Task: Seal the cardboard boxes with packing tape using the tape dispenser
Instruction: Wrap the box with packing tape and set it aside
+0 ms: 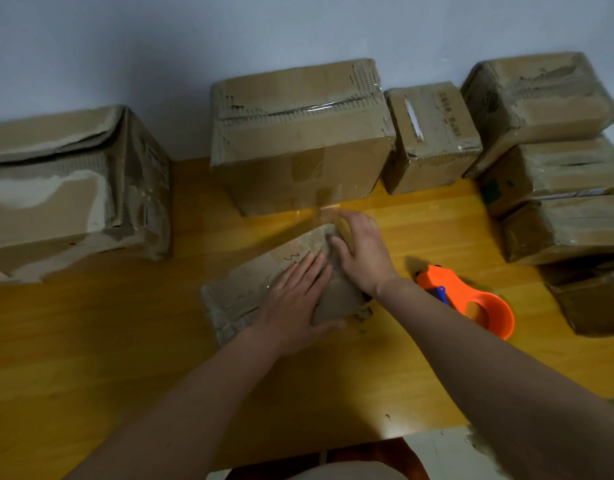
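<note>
Cardboard, worn and creased, makes up the small flat box [264, 292] lying in the middle of the yellow wooden tabletop [91, 341], turned at an angle to the near edge. Both hands lie on its top. The left hand [295, 306] rests flat on the near part of the lid, fingers straight and close together, pointing to the far right. The right hand [362, 252] sits just beyond it at the far right end of the box, fingers spread and pressing down; its grip is apart, clasping nothing, and so is the left's. A strip of clear tape [324, 213] shows as a glossy band running from the far end of the small box toward the foot of the large box [302, 133] behind it; whether it touches that box I cannot tell.

To the right of the hands, near but apart from the small box, the orange tape dispenser [468, 299] lies on the tabletop, a blue part showing on its left side, with no hand on it.

Along the far edge, against the pale wall [160, 36], stand more cardboard boxes: a big battered one at the left [66, 192], the large central one with tape across its top, a smaller one [430, 136] just to its right, and a stack of boxes [548, 157] at the far right.
</note>
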Demonstrator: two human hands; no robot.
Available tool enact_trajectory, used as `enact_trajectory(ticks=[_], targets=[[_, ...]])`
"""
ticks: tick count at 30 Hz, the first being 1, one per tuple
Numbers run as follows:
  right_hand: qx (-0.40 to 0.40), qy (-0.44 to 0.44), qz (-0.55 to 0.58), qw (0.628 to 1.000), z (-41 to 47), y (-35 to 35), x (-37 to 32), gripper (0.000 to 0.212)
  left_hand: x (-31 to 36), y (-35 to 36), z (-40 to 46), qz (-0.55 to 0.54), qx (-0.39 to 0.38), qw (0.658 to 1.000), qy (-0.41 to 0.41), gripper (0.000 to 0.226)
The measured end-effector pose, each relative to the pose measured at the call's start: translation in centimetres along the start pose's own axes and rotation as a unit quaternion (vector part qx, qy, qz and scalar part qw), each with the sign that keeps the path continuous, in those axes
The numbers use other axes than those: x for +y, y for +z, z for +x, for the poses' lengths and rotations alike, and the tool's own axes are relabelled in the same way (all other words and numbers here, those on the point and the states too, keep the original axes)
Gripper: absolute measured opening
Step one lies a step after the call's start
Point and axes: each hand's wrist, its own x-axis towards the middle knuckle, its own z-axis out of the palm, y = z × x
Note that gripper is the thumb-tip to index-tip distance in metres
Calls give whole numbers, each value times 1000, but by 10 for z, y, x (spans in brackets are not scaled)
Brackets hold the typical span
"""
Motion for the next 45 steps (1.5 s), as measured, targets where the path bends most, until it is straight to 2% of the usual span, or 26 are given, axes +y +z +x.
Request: enact_trajectory(ticks=[2,4,9,11,14,16,18,20,22,24,27,33,35,38,41,43,44,45], targets=[[-17,-76,-24,997,-1,6,-8,43,-1,0,0,32,1,999,-8,96],[-6,-88,-42,995,-6,14,-11,41,2,2,-1,46,1,999,-20,95],[60,15,27,998,-19,16,-10,40,0,4,-2,36,7,999,-11,95],[75,2,-7,997,-8,11,-11,39,-1,5,-2,41,8,999,-13,100],[-20,-87,-96,991,16,10,-12,33,0,4,-1,43,1,998,-50,117],[-55,-90,-98,990,26,13,-9,26,1,5,0,34,-6,997,-68,122],[-31,-60,-44,997,31,18,-5,23,1,7,0,26,-8,997,-74,123],[-32,14,23,999,36,23,-5,26,-1,8,1,24,-6,997,-75,122],[-87,111,90,986,46,26,-5,32,0,9,1,25,-7,997,-77,120],[-135,155,159,966,51,25,-5,36,0,9,2,30,-10,996,-80,119],[-157,145,191,958,34,20,-1,43,0,9,1,37,-12,996,-84,120],[-183,122,117,968,-21,12,26,49,0,10,2,32,-15,995,-89,121],[-168,132,131,968,-40,11,32,47,0,10,2,37,-24,995,-94,121],[-113,153,211,959,-63,12,32,42,0,8,2,40,-27,994,-99,122],[-46,176,260,948,-72,16,22,38,0,1,-5,36,8,994,-100,119],[-16,191,264,945,-73,17,17,37,-2,-1,-25,-17,82,982,-170,114],[-8,201,277,940,-74,18,15,37,-2,-1,-41,-63,132,961,-237,113],[0,213,295,931,-75,19,14,37,-3,3,-57,-124,177,925,-313,113]])
